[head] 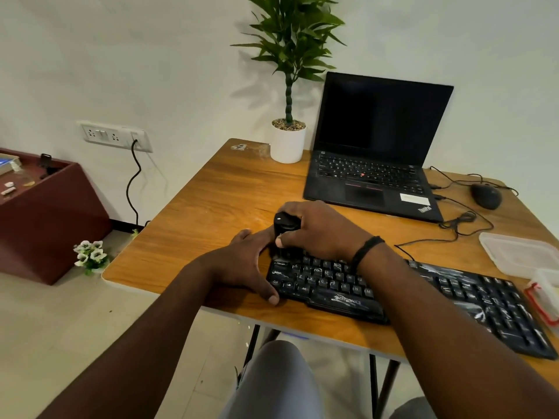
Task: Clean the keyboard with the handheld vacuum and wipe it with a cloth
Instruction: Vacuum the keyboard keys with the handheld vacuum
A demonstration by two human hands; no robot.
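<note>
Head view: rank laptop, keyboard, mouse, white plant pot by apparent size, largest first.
1. Laptop and keyboard: close; the keyboard sits nearer the camera and is partly hidden by the arm, so no ranking between them.
2. White plant pot.
3. Mouse.

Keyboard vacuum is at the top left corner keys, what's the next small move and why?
Probably slide the handheld vacuum rightward along the top rows. The right hand grips it over the far-left corner of the keyboard, the left hand steadies that end, and pale dusty streaks show on keys farther right.
</note>
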